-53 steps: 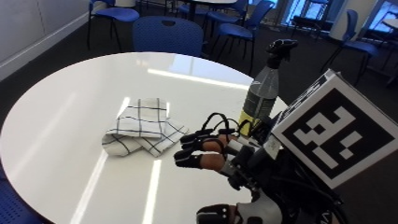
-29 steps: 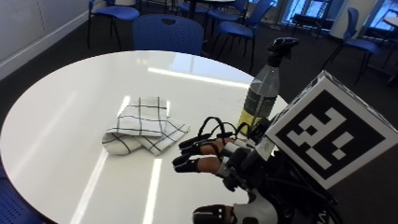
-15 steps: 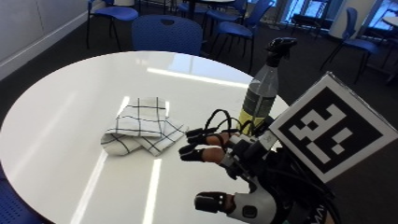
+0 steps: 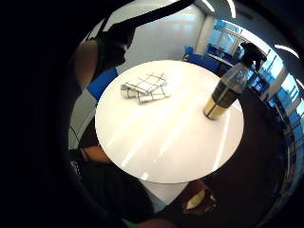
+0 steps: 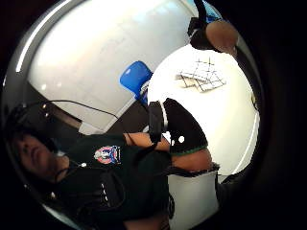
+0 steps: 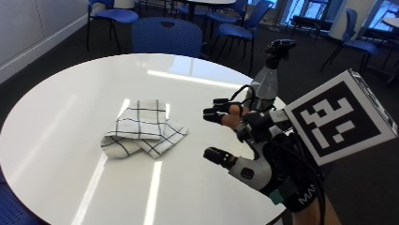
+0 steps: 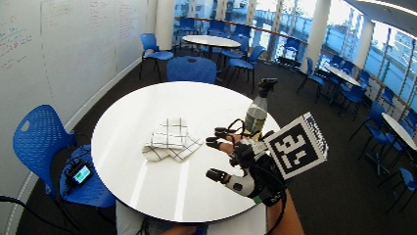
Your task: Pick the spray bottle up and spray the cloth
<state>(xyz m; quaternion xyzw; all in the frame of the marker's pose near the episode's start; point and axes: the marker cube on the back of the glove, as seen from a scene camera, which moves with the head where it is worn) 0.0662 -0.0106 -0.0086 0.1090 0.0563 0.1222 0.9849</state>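
right hand [image 6: 249,140]: hovering over the table [image 6: 56,122], fingers spread, gripping nothing | spray bottle [image 6: 267,77]: standing upright just beyond the fingertips, apart from them | cloth [image 6: 143,129]: lying folded beside the hand

Black glove [image 6: 262,154], capped fingertips; dark shirt, chest badge.

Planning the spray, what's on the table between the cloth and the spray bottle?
Nothing: bare white table separates the cloth from the spray bottle, clearest in the little finger side palm view.
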